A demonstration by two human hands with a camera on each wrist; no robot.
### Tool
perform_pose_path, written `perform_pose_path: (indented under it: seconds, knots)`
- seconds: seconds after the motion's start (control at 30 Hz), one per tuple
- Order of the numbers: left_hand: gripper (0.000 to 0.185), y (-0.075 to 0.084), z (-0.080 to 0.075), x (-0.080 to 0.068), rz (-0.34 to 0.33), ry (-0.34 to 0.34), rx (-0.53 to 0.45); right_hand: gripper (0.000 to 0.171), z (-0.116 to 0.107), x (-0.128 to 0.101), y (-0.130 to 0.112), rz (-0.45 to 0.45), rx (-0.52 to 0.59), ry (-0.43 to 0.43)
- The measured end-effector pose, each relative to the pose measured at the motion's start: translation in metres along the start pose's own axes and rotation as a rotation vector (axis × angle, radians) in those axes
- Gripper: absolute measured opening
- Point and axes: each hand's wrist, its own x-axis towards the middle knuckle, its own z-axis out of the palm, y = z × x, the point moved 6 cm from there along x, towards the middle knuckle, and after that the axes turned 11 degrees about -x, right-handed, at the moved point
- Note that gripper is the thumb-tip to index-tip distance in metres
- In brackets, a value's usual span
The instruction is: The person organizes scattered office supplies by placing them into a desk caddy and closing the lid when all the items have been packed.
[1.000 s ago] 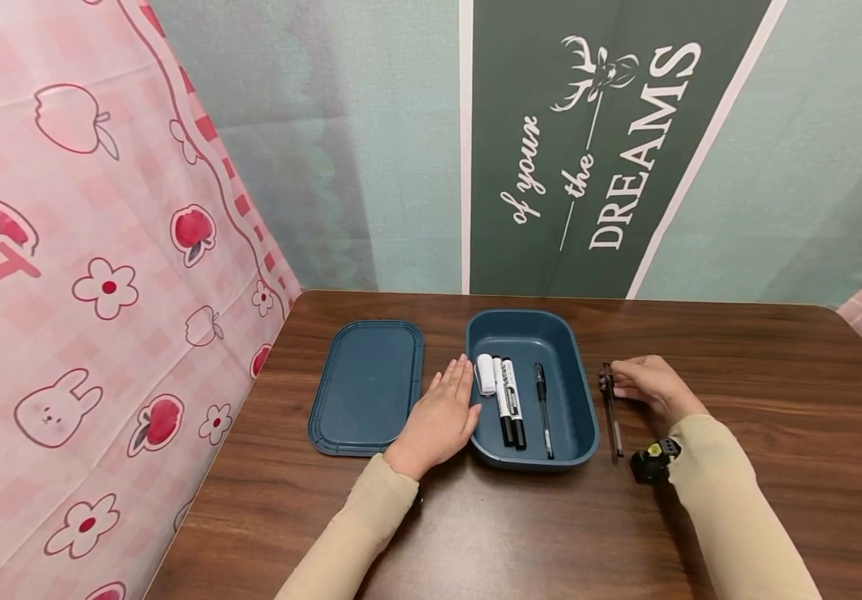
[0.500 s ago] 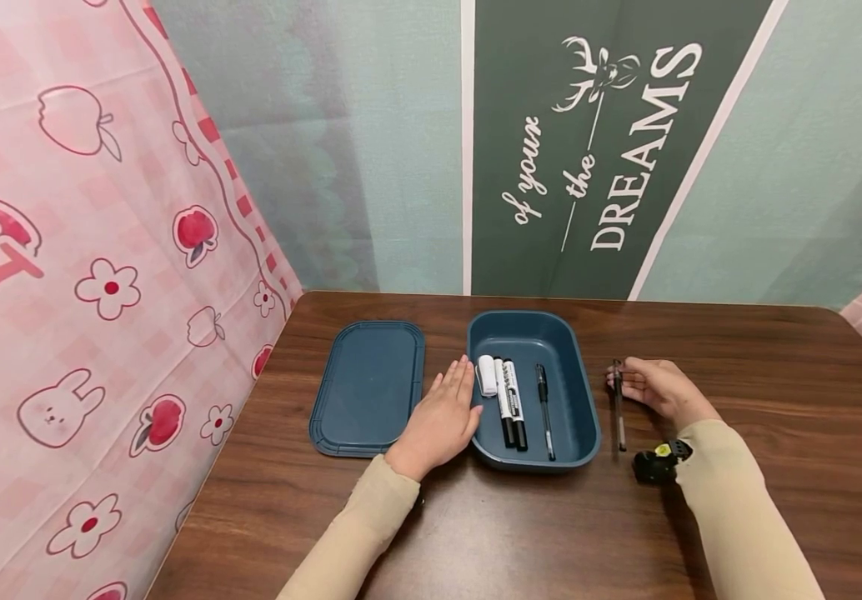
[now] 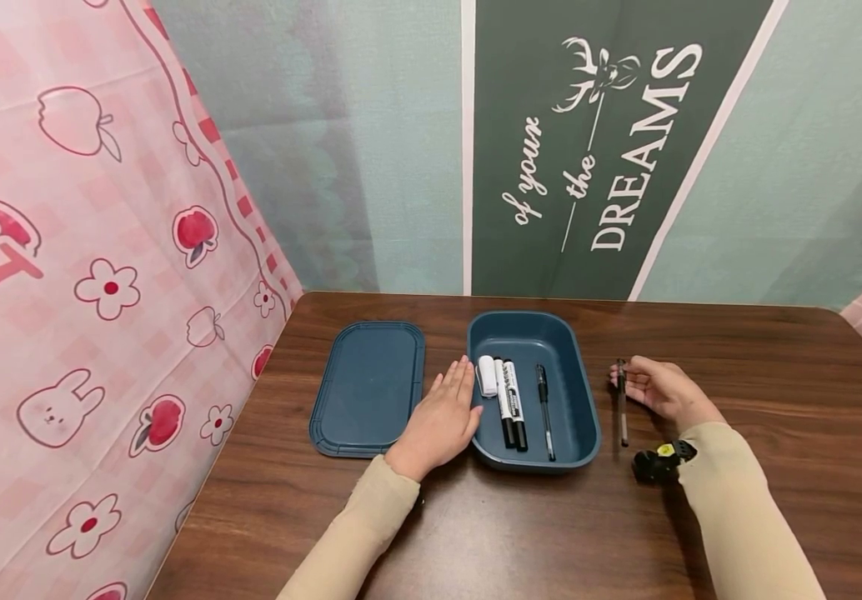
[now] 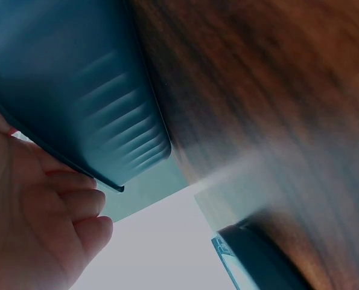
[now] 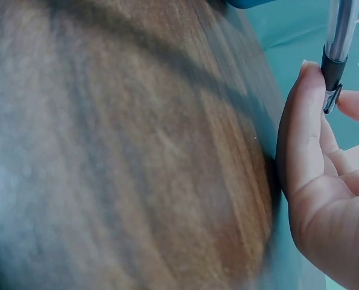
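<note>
So the right hand (image 3: 664, 390) had a thin clear-barrelled pen with a dark cap (image 3: 622, 402) in a pinch grip, thumb and fingertips (image 5: 306, 103) closed on the capped far end. The pen sat on the dark wood-grain bench (image 3: 776, 400), just right of the deep blue oval plastic tray (image 3: 577, 400) but not touching it. Its long axis ran near-to-far, capped end pointing to the far side, the other end toward the person.

The left hand (image 3: 442, 417) was flat on the bench, fingers straight and together, spread on nothing, resting right against the tray's left wall. The left wrist view showed the fingers (image 4: 76, 205) by the tray's rim.

Inside the tray were a small white eraser-looking block (image 3: 486, 374), two black-and-white markers (image 3: 509, 402) and a slim black pen (image 3: 543, 408), all lying near-to-far as well. The matching flat blue lid (image 3: 368, 387) lay to the left of the left hand.
</note>
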Motion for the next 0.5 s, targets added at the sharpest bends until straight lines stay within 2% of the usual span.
perform_pose_path:
  seconds: [0.27, 0.5]
  knots:
    - [0.060, 0.001, -0.001, -0.001, 0.001, -0.003, -0.004, 0.047, 0.001, -0.003, -0.001, 0.013, 0.033, -0.014]
    - [0.060, 0.001, -0.001, -0.001, -0.003, -0.005, 0.006, 0.047, 0.008, -0.002, -0.012, 0.000, 0.048, -0.015]
